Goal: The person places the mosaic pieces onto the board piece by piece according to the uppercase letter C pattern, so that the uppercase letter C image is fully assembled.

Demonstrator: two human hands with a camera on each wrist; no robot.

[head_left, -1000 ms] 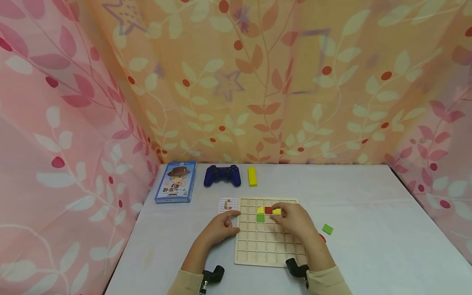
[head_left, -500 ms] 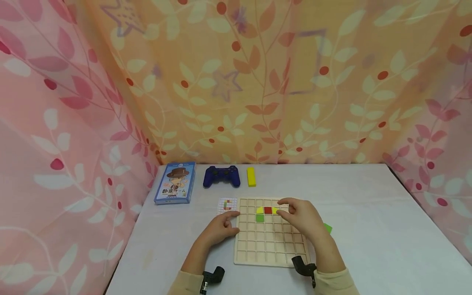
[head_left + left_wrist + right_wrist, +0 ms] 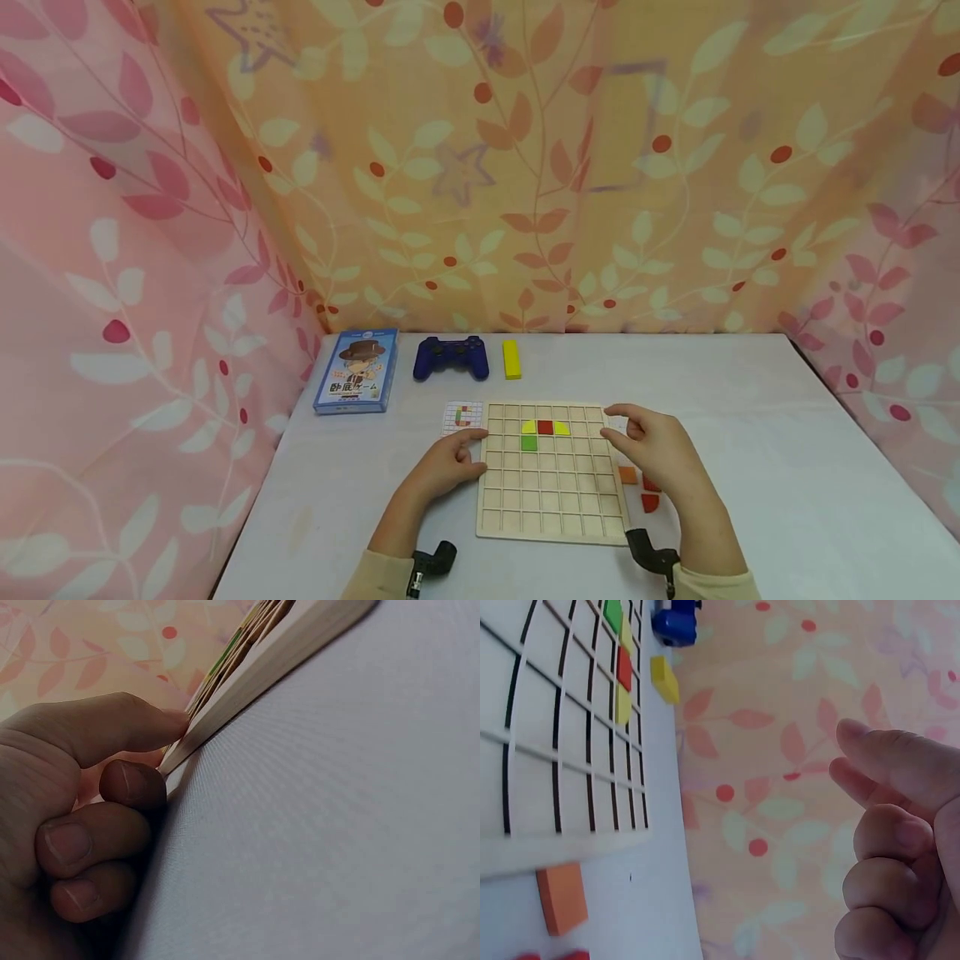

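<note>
A wooden grid board [image 3: 555, 504] lies on the table. Along one of its upper rows sit a yellow rounded tile [image 3: 529, 427], a red square tile [image 3: 545, 427] and a second yellow rounded tile [image 3: 562, 428]; a green square tile [image 3: 528, 444] is below the left one. My left hand [image 3: 441, 468] touches the board's left edge with thumb and forefinger spread apart, its other fingers curled in. Beside the board's upper right corner is my right hand [image 3: 660, 446], thumb and forefinger parted, holding nothing.
An orange square tile [image 3: 627, 475] and red tiles [image 3: 650, 503] lie right of the board, partly under my right hand. A small pattern card [image 3: 459, 414] is at its upper left. Farther back are a blue box [image 3: 357, 371], a game controller [image 3: 451, 359] and a yellow block [image 3: 512, 359].
My right hand has let go of the right yellow tile, leaving it in the grid, and moved right past the board's edge. The orange tile has come into view. My left hand stays put.
</note>
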